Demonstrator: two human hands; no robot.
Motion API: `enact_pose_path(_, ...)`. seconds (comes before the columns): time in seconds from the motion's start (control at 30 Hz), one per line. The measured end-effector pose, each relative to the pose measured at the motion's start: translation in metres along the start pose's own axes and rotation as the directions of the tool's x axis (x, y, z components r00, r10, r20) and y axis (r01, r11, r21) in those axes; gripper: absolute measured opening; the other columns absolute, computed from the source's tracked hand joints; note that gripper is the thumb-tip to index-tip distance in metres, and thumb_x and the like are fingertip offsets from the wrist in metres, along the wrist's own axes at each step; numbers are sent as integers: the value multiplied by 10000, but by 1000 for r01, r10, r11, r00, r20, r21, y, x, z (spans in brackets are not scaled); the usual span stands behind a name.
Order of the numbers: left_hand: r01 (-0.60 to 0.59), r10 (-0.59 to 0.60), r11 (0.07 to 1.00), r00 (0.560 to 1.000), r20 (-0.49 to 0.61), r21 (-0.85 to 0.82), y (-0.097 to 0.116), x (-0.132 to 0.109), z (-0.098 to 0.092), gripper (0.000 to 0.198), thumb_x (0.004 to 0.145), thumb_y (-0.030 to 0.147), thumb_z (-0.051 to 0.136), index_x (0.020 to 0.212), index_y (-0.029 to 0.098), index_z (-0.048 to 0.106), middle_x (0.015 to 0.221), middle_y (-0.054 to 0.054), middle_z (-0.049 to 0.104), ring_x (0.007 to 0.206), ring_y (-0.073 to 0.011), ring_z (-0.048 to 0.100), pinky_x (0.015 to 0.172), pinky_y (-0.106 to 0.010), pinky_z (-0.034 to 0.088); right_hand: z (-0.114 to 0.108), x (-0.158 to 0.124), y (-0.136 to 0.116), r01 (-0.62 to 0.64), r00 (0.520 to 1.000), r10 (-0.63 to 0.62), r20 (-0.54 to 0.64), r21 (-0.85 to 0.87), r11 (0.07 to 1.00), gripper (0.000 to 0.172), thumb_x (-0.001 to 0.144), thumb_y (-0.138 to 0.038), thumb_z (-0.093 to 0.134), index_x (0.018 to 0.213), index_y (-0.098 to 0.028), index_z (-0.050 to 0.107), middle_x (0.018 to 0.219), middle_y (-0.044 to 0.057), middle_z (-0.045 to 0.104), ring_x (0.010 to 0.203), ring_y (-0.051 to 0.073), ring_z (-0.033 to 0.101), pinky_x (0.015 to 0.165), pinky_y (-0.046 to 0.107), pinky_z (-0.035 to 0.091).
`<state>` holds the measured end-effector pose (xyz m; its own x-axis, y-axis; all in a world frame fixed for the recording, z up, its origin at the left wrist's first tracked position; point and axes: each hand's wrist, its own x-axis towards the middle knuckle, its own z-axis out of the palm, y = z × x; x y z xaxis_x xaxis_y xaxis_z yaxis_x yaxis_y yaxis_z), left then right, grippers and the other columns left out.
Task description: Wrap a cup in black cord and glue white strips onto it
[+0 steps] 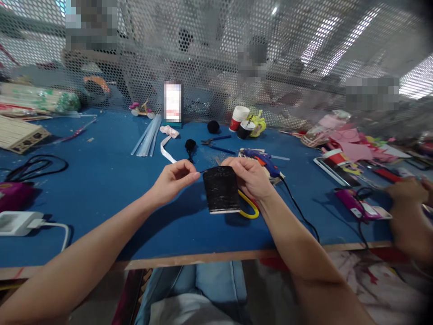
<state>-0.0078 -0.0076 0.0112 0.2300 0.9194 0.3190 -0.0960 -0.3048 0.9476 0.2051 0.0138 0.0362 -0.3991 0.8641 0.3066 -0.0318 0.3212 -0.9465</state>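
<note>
In front of me my right hand [252,176] grips a black, yarn-wound cup [221,189] by its upper right side. A thin pale edge shows along the cup's bottom. A dark strand runs from the cup's top left to my left hand [177,178], whose thumb and forefinger pinch it. Below my right hand lie scissors with yellow handles [251,212], partly hidden by the cup. Just beyond my hands are a small black yarn bundle [190,145], a white ribbon [166,149] and pliers with blue handles [219,146].
Behind my right hand rests a blue glue gun [265,161] with a black cord. Glue sticks [147,137], a black ball [213,127], paper cups [239,118] and a phone [172,101] stand farther back. A white power adapter [20,223] lies left. Another person's hand [407,192] is at right.
</note>
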Motion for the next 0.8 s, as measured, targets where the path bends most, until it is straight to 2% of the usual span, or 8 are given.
enact_pose_path(0.17, 78, -71, 996, 989, 129, -45, -7, 4, -5, 183, 734, 307, 675, 729, 156, 572, 888, -43, 603, 825, -140, 552, 757, -279, 435, 0, -2, -2, 93, 992, -79, 100, -146, 985, 338, 843, -480, 528, 688, -184, 584, 745, 27, 561, 700, 145, 511, 672, 304, 437)
enact_pose_path(0.23, 71, -69, 997, 992, 109, -18, -7, 5, -9, 170, 737, 272, 665, 856, 171, 596, 1025, -64, 609, 943, -169, 561, 832, -309, 434, 1, -3, -3, 149, 985, -125, 119, -225, 963, 312, 861, -437, 519, 678, -189, 563, 747, 22, 564, 715, 143, 514, 704, 305, 433)
enact_pose_path(0.33, -9, 9, 1000, 994, 110, 7, -6, 6, -14, 322, 756, 243, 636, 1071, 205, 586, 1158, -74, 591, 1097, -203, 529, 952, -350, 389, 3, -3, -3, 214, 974, -180, 135, -309, 927, 268, 877, -381, 513, 690, -194, 553, 753, 19, 572, 735, 142, 526, 727, 303, 429)
enact_pose_path(0.4, -39, 37, 999, 985, 168, 12, -4, 6, -16, 333, 763, 253, 629, 1091, 199, 598, 1141, -79, 608, 1106, -218, 534, 982, -368, 372, 4, -3, -2, 239, 968, -200, 151, -316, 918, 243, 881, -353, 513, 704, -193, 558, 756, 18, 575, 741, 141, 532, 732, 304, 428)
enact_pose_path(0.47, -39, 33, 999, 980, 199, 30, -2, 5, -15, 285, 756, 263, 641, 1029, 181, 631, 1058, -82, 638, 1053, -225, 563, 960, -377, 393, 4, -3, -1, 249, 965, -208, 160, -302, 920, 229, 882, -334, 516, 707, -193, 561, 760, 17, 577, 742, 140, 534, 732, 305, 428)
enact_pose_path(0.63, -69, 65, 997, 984, 165, 18, 1, 2, -10, 187, 706, 260, 699, 851, 156, 646, 935, -84, 648, 987, -221, 581, 929, -374, 412, 3, -1, 0, 228, 970, -193, 148, -273, 935, 236, 882, -331, 515, 695, -192, 555, 746, 13, 565, 733, 140, 526, 717, 302, 418)
enact_pose_path(0.8, 14, -11, 1000, 969, 245, -11, 0, -1, -5, 241, 726, 291, 696, 907, 161, 604, 935, -65, 641, 905, -180, 589, 858, -331, 442, 5, -2, 0, 197, 975, -162, 153, -256, 946, 236, 882, -327, 515, 697, -187, 553, 750, 11, 559, 729, 133, 516, 714, 291, 410)
